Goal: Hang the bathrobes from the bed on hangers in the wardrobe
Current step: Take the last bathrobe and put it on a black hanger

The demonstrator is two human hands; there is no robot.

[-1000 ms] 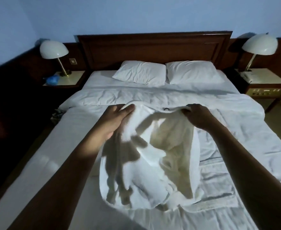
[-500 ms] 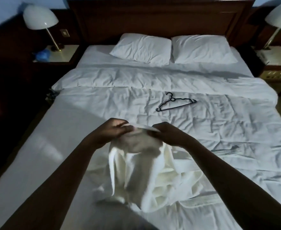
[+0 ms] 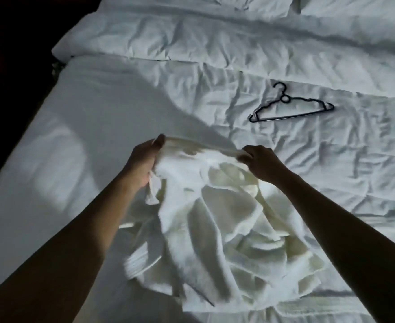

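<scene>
Dim room, white bed [image 3: 285,164]. Left hand [image 3: 142,160] and right hand [image 3: 261,163] each pinch the bathrobe [image 3: 215,229] top edge; fabric drapes below them onto bedding. Black hanger [image 3: 292,108] lies beyond right hand, apart.

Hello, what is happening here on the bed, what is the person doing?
A person stands at the bed and holds a white bathrobe up by its top edge. The left hand and right hand each pinch one end of that edge, and the rest of the robe lies crumpled on the sheet. A dark hanger lies empty on the bed beyond the hands. The robe is not yet on it.
</scene>
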